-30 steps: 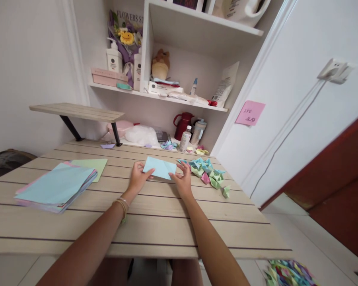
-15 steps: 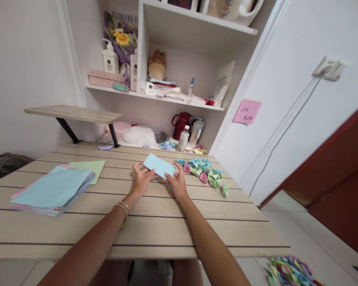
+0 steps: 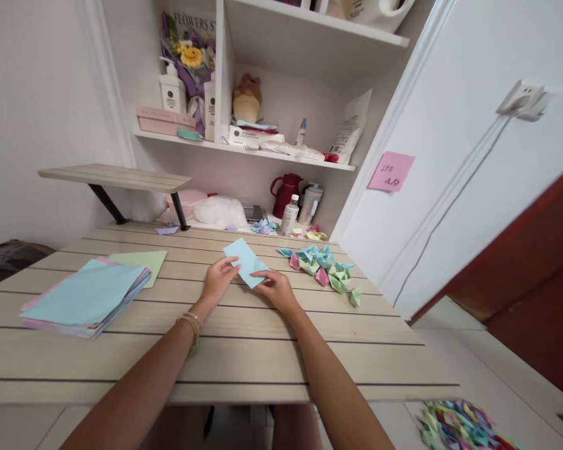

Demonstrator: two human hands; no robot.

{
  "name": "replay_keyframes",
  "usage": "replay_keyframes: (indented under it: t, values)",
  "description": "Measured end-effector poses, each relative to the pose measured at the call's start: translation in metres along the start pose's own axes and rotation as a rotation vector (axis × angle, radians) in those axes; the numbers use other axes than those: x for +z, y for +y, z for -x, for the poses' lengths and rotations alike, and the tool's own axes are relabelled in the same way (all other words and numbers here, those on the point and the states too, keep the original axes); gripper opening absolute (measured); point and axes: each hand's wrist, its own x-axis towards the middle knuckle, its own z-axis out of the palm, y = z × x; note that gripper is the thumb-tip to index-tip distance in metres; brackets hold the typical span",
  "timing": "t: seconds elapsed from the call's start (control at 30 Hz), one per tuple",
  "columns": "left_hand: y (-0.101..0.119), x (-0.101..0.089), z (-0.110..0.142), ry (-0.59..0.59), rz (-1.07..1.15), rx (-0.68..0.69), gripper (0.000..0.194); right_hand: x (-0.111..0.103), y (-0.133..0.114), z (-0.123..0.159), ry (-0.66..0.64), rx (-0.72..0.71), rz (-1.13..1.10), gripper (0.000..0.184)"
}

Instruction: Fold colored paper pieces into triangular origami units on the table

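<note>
Over the surface (image 3: 244,350), L hand's grip (image 3: 217,281) & R hand's grip (image 3: 278,290) both pinch the blue paper (image 3: 244,259), angled. Prob. best: light pressure, edges flush, no stray creases, clear of folded pcs. (image 3: 319,264) near R; paper stack (image 3: 87,292) well apart, far L.

Matt, smooth paper for the blue sheet (image 3: 246,260); matt, wood-look planks for the grooved table (image 3: 244,353).

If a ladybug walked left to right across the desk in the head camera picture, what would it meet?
Paper stack → purple paper piece → left hand → blue paper → right hand → folded paper shapes.
</note>
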Motion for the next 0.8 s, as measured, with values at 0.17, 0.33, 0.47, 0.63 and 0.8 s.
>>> replay_keyframes:
  t: [0.17, 0.33, 0.47, 0.63, 0.8]
  values:
    - [0.007, 0.004, 0.004, -0.055, 0.045, -0.081, 0.038, 0.0, 0.004, -0.003, 0.18, 0.104, -0.127, 0.017]
    - [0.013, 0.01, 0.009, -0.169, 0.112, -0.152, 0.041, 0.0, 0.007, -0.005, 0.279, 0.201, -0.369, 0.023]
    - [0.01, 0.011, 0.01, -0.18, 0.104, -0.152, 0.034, 0.0, 0.005, -0.005, 0.244, 0.212, -0.396, 0.028]
    - [0.01, 0.01, 0.01, -0.138, 0.063, -0.151, 0.026, -0.001, 0.004, -0.004, 0.15, 0.205, -0.326, 0.029]
    - [0.014, 0.013, 0.013, -0.144, 0.062, -0.131, 0.026, 0.002, 0.007, -0.004, 0.231, 0.275, -0.307, 0.03]
